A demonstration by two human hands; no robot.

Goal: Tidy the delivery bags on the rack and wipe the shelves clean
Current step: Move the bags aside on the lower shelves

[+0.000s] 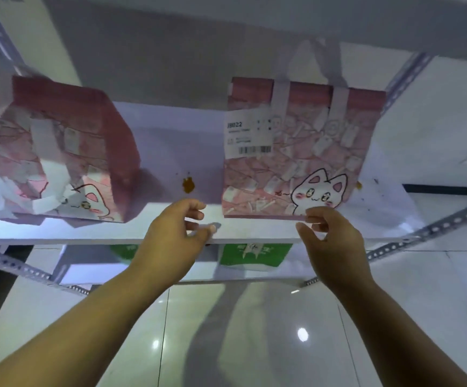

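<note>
Cat-print bag (296, 169), tilted bag (87, 129), brown stain (188, 184) between, left hand (176, 233) loose, empty, right hand (330, 244) grip unclear

open shelf (171, 152) gap between two pink bags, left bag (67, 152), right bag (296, 163)

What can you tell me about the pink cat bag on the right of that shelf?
The pink, fabric-looking tote bag stands upright on the white shelf board. It has a white cartoon cat low on its front, two pale handle straps and a white barcode label upper left. The right hand's fingertips meet its bottom edge.
</note>
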